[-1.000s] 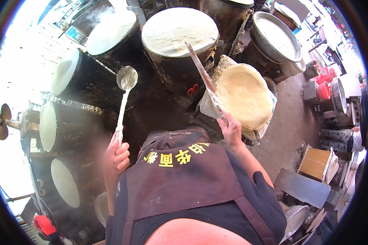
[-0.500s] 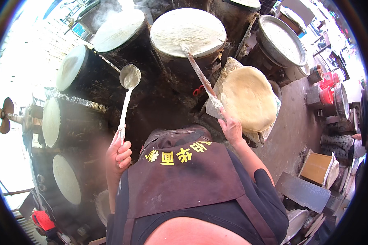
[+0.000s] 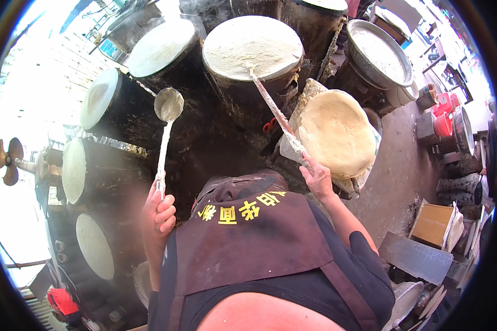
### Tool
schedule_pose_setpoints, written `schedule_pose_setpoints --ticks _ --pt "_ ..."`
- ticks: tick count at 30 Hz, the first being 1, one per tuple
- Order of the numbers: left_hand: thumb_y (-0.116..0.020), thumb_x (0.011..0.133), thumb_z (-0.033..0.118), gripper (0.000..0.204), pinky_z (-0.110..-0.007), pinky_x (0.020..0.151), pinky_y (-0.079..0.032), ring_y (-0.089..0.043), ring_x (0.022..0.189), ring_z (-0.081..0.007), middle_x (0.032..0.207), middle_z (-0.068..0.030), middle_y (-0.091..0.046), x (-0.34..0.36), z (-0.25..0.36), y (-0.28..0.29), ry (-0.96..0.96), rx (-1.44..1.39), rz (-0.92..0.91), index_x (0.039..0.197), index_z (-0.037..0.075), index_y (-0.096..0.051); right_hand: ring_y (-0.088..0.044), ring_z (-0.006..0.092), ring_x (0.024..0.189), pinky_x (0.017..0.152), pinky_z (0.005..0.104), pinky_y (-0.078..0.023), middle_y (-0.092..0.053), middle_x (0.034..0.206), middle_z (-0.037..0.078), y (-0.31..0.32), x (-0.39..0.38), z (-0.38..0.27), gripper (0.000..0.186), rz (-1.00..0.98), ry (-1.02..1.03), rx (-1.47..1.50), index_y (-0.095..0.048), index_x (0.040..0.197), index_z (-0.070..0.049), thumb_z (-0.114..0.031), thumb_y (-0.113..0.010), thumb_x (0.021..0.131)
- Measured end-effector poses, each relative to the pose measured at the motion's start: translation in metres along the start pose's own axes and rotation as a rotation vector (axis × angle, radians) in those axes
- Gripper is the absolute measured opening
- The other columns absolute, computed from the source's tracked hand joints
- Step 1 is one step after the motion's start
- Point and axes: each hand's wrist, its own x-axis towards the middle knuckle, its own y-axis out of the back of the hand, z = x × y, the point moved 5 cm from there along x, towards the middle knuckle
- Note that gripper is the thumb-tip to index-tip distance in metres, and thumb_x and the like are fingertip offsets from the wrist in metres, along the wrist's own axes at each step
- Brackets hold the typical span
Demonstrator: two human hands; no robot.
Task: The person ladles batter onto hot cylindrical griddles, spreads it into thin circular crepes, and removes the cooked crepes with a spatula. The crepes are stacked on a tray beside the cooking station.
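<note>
My left hand (image 3: 161, 212) grips the batter-coated handle of a metal ladle (image 3: 168, 103), whose bowl holds pale batter. My right hand (image 3: 318, 177) is closed on a long, batter-smeared flat stick (image 3: 271, 103); its tip rests at the pale layer on the middle drum's round top (image 3: 251, 38), close to the front rim. Right of the stick, a large round of smooth beige dough (image 3: 339, 129) lies on a crusted board. More dark drums with pale round tops (image 3: 157, 47) stand in an arc ahead and to my left, with some steam at the back.
A metal pan of pale material (image 3: 376, 52) sits at back right. Red containers (image 3: 444, 124) stand beside the concrete floor (image 3: 392, 154). A boxy tan container (image 3: 431, 223) and a metal sheet (image 3: 417, 254) are at lower right. Fan blades (image 3: 10, 163) are at far left.
The stick's tip has shifted left and toward me on the middle drum's top. The view has moved slightly. Both hands keep their grips, and the ladle stays at about the same height.
</note>
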Motion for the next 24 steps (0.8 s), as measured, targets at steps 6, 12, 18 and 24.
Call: schedule_pose_setpoints --ticks 6,12,18,24 --pt "-0.031 0.105 0.018 0.043 -0.028 0.033 -0.039 -0.037 0.044 -0.0119 0.068 -0.0036 -0.036 -0.01 0.0 -0.017 -0.027 0.098 -0.008 0.147 0.023 -0.024 -0.063 0.0364 0.095 0.083 0.0414 -0.051 -0.065 0.107 0.022 -0.005 0.058 0.002 0.047 0.029 -0.021 -0.02 -0.056 0.131 -0.012 -0.014 -0.064 0.085" --pt "-0.032 0.105 0.018 0.04 -0.026 0.032 -0.039 -0.036 0.044 -0.0096 0.069 -0.0028 -0.037 -0.001 -0.011 -0.022 0.074 0.102 0.025 0.145 0.023 -0.031 -0.062 0.0397 0.09 0.078 0.0467 -0.05 -0.064 0.102 0.022 -0.019 0.073 0.001 0.052 -0.064 0.088 -0.305 -0.05 0.136 -0.016 -0.018 -0.064 0.085" --pt "-0.034 0.105 0.019 0.038 -0.022 0.031 -0.036 -0.034 0.042 -0.006 0.068 -0.0013 -0.036 0.001 -0.019 -0.02 0.053 0.117 0.022 0.143 0.022 -0.033 -0.062 0.042 0.093 0.082 0.046 -0.049 -0.065 0.1 0.025 -0.013 0.055 0.0 0.049 -0.078 0.106 -0.249 -0.052 0.132 -0.01 -0.013 -0.065 0.085" --pt "-0.035 0.105 0.02 0.038 -0.021 0.031 -0.036 -0.034 0.042 -0.0055 0.068 -0.0009 -0.037 0.002 -0.021 -0.022 0.051 0.073 0.04 0.143 0.022 -0.033 -0.059 0.0194 0.058 0.048 0.032 -0.048 -0.061 0.078 0.011 -0.019 0.061 0.018 0.042 -0.395 -0.462 0.554 -0.05 0.136 -0.011 -0.019 -0.055 0.095"
